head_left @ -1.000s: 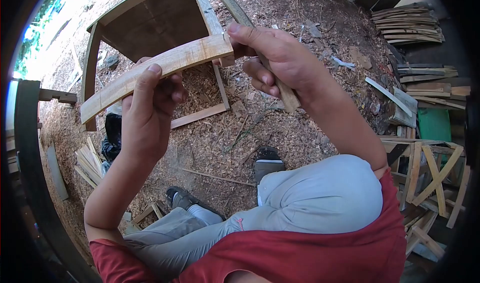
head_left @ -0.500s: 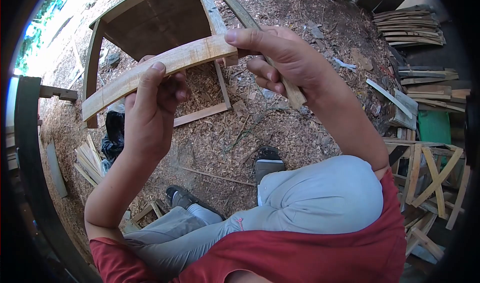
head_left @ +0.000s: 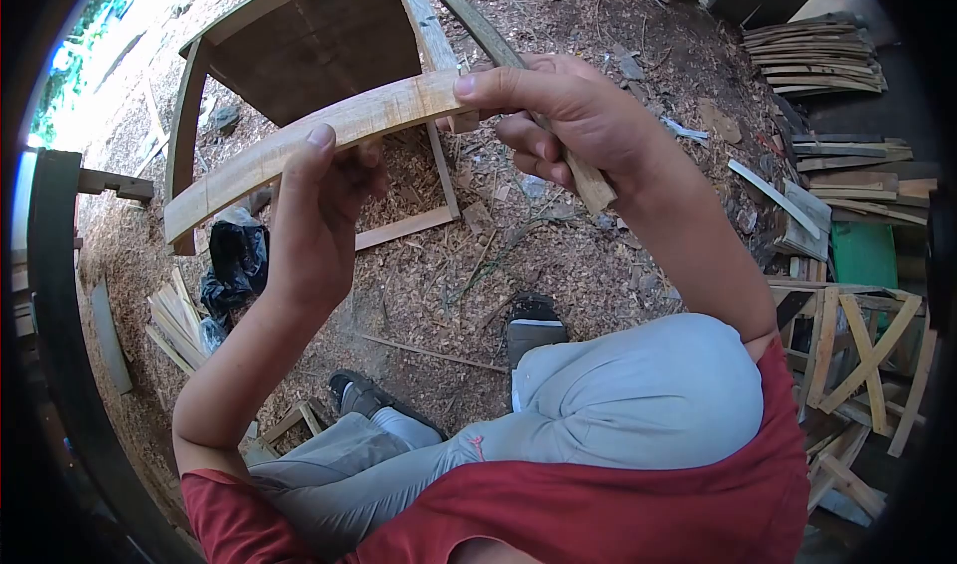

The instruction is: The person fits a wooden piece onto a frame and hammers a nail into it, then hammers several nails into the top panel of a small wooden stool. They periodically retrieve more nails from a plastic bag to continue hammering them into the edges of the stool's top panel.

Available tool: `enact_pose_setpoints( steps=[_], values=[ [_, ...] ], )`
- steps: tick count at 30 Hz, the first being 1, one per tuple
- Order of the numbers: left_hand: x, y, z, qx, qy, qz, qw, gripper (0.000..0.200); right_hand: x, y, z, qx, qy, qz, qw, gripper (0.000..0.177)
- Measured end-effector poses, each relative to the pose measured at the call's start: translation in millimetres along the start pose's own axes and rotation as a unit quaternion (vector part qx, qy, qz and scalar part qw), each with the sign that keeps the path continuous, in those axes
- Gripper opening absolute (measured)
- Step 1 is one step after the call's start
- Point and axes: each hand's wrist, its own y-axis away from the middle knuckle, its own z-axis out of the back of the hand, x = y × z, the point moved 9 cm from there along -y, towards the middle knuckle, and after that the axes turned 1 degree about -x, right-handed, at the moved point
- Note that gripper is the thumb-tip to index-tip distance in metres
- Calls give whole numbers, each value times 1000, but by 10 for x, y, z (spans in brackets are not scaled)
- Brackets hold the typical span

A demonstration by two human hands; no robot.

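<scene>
A curved wooden slat [head_left: 329, 130] is held out in front of me, slanting up to the right. My left hand [head_left: 324, 185] grips it near the middle, the thumb on its lower edge and the fingers partly hidden behind. At its right end my right hand [head_left: 563, 110] pinches it under the thumb. That same hand also has a long wooden stick [head_left: 595, 187] running through its curled fingers; its far end reaches the top of the view. Beyond the slat stands a wooden frame with a dark panel [head_left: 329, 40].
Wood chips cover the ground [head_left: 429, 295]. A black plastic bag [head_left: 237, 260] and thin wood strips [head_left: 176, 325] lie at left. Stacked curved slats [head_left: 812, 53], a green object [head_left: 863, 252] and crossed wooden pieces [head_left: 869, 350] are at right. A dark post [head_left: 55, 265] rises on the left.
My left hand has shifted slightly right along the slat, with its fingers lower behind it. The slat and my right hand have barely moved.
</scene>
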Motion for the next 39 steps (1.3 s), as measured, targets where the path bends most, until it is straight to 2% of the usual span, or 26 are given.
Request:
enact_pose_setpoints(
  steps=[4, 5, 7, 10, 13, 19, 25, 28, 39],
  values=[
    [98, -113, -106, 42, -23, 4, 999, 56, -11, -9, -1, -5, 10, 3, 1000, 51],
    [87, -141, -134, 41, -23, 3, 999, 56, -9, -4, -4, -4, 8, 3, 1000, 50],
    [72, -184, -282, 80, -117, 0, 990, 54, -12, 0, -4, -2, 7, 5, 1000, 50],
    [95, -247, -356, 45, -134, 1, 990, 49, -65, 5, 3, -6, 1, -8, 1000, 48],
    [140, -283, -449, 41, -67, 31, 996, 43, -64, 22, 32, -25, 4, -7, 1000, 46],
    [242, -324, -537, 45, -44, 68, 996, 41, -62, 20, 32, -16, 4, 0, 1000, 44],
    [167, -334, -576, 54, -53, 39, 996, 36, -65, 23, 45, -23, 1, 0, 1000, 42],
    [188, -314, -567, 60, -50, 60, 995, 35, -58, 27, 25, -18, -3, 4, 1000, 38],
    [210, -286, -570, 25, -84, 30, 996, 41, -38, 57, 41, -29, 11, 15, 999, 35]
  ],
)
